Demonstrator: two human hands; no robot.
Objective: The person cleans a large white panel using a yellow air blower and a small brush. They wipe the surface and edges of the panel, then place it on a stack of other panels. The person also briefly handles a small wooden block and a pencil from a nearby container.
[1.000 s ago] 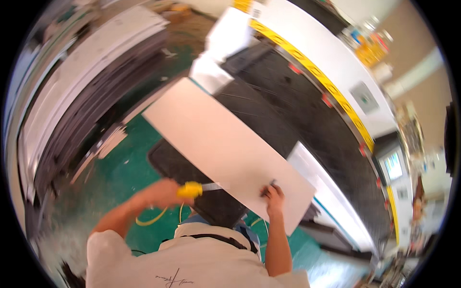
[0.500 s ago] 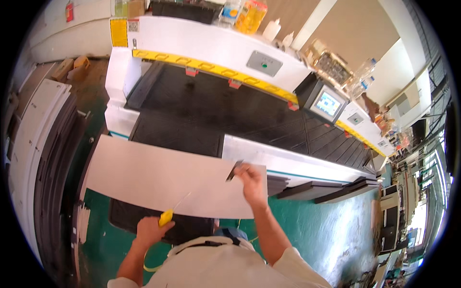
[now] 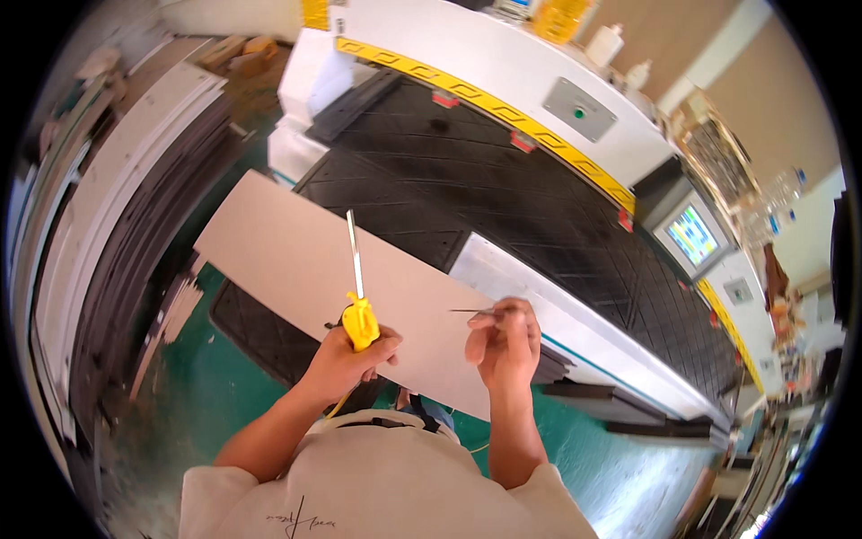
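Observation:
My left hand [image 3: 346, 362] is closed round a yellow air blow gun [image 3: 362, 323] with a long, shiny metal nozzle pointing up and away. A yellow hose [image 3: 339, 406] hangs below that hand. In the fingertips of my right hand [image 3: 505, 346] is a thin dark flat piece [image 3: 471, 311], seen nearly edge-on; its kind is unclear. Both hands are above a long beige board [image 3: 269, 229], which lies slantwise in front of me, between my body and the machine.
Beyond the board stands a large white machine with a black bed [image 3: 413, 180], a yellow guard strip [image 3: 503, 112] and a screen [image 3: 693, 235]. Stacked panels [image 3: 135, 171] stand at the left. Dark slabs [image 3: 620, 404] lie low at the right, and bottles [image 3: 603, 45] stand atop the machine.
My left hand has lifted the blow gun and turned its nozzle upward. My right hand has tilted the dark piece from upright to nearly level. The whole view has turned.

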